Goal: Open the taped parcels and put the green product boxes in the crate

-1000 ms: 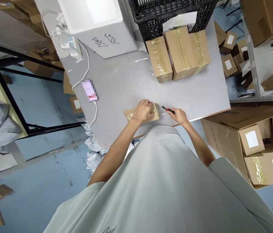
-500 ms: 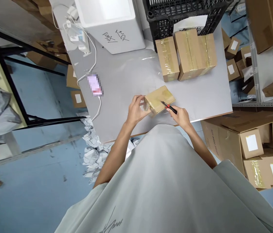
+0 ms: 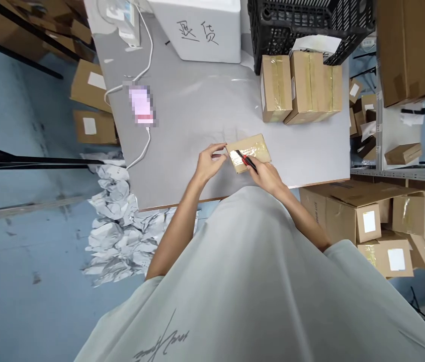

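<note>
A small cardboard box (image 3: 262,147) with shiny tape over its top lies at the table's front. My left hand (image 3: 209,163) is at its left end, fingers and thumb curved against the edge and corner there. In my right hand (image 3: 266,176) is a black and red utility knife (image 3: 248,161), fingers wrapped round the handle. The knife points up and left over the taped top; whether the blade touches the tape I cannot tell. My right hand covers the box's front right part.
Several taped cartons (image 3: 305,85) stand at the back right before a black crate (image 3: 276,42). A white bin (image 3: 208,37) is at the back. A phone (image 3: 142,105) with a white cable lies left. Crumpled grey-white packaging (image 3: 117,221) and an open carton (image 3: 333,201) flank the table.
The small box now lies flatter, its taped top facing up. The knife and my right hand have moved left across it. My left thumb has shifted back from its front corner.
</note>
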Demonstrator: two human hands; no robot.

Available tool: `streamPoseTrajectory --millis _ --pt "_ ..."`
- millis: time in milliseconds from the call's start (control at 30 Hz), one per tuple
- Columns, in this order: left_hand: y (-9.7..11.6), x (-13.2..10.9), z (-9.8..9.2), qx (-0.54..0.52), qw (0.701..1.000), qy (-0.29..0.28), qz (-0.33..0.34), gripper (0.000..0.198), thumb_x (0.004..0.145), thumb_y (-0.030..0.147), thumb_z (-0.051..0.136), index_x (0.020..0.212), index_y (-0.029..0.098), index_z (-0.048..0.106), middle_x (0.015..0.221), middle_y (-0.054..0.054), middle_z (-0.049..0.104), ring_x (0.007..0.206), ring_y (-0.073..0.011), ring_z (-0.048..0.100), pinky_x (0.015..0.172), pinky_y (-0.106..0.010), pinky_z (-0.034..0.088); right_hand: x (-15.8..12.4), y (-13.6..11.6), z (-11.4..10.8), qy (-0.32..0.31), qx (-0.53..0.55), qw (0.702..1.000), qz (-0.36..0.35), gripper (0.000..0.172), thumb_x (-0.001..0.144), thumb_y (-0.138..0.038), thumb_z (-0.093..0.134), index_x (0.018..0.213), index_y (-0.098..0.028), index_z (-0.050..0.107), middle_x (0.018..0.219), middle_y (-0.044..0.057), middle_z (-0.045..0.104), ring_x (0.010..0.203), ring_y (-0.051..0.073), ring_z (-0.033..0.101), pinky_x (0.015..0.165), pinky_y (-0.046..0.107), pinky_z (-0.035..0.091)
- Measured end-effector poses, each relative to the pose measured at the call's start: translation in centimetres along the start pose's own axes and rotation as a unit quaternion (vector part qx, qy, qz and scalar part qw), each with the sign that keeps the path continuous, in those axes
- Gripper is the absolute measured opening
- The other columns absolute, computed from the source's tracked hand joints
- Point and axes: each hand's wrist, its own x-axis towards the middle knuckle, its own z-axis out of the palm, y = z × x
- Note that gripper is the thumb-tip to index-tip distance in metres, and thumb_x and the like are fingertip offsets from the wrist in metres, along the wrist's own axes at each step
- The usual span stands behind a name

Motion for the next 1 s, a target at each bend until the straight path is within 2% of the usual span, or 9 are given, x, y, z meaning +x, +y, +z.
streamPoseTrajectory --millis 100,300,533,833,1000 --pt "0.0 0.7 0.0 -0.037 0.999 0.017 -0.035 0.038 0.100 0.045 0.071 0.125 0.020 0.085 0.134 -0.012 0.084 0.123 -0.0276 0.079 0.107 -0.041 0.065 -0.1 -1.6 0.5 -0.009 -0.025 1.000 0.011 0.058 0.119 -0.034 0.040 0.175 -0.019 0.047 0.140 0.016 0.082 0.123 0.036 0.079 0.102 0.042 0.060" --pt "-0.4 2.0 -0.3 -0.058 0.997 0.010 -0.041 0.031 0.092 0.039 0.081 0.113 0.018 0.089 0.120 -0.012 0.088 0.109 -0.0272 0.083 0.104 -0.039 0.065 0.0 -3.6 1.4 -0.002 -0.062 0.997 0.054 0.060 0.119 -0.034 0.042 0.177 -0.019 0.045 0.141 0.017 0.082 0.125 0.036 0.078 0.104 0.041 0.058" --pt "-0.5 2.6 -1.0 -0.046 0.998 -0.012 -0.049 0.029 0.088 0.037 0.086 0.110 0.020 0.091 0.118 -0.011 0.089 0.107 -0.0297 0.084 0.106 -0.043 0.066 0.2 -5.3 1.6 -0.005 -0.073 0.994 0.080 0.058 0.121 -0.036 0.041 0.177 -0.020 0.044 0.140 0.018 0.082 0.127 0.036 0.078 0.104 0.040 0.057" --pt "0.0 2.9 -1.4 -0.051 0.997 -0.026 -0.050 0.024 0.087 0.031 0.085 0.108 0.021 0.093 0.115 -0.008 0.090 0.108 -0.0291 0.085 0.104 -0.040 0.067 0.0 -6.2 1.3 0.004 -0.076 0.995 0.070 0.046 0.121 -0.033 0.042 0.162 -0.020 0.058 0.131 0.016 0.084 0.122 0.036 0.079 0.097 0.039 0.056" --pt "0.0 2.8 -1.4 -0.049 0.997 -0.022 -0.059 0.023 0.088 0.029 0.085 0.108 0.021 0.093 0.115 -0.009 0.089 0.106 -0.0283 0.085 0.102 -0.038 0.067 0.5 -7.4 1.2 -0.011 -0.090 0.992 0.089 0.042 0.121 -0.030 0.041 0.157 -0.017 0.060 0.131 0.020 0.083 0.126 0.036 0.078 0.101 0.041 0.057"
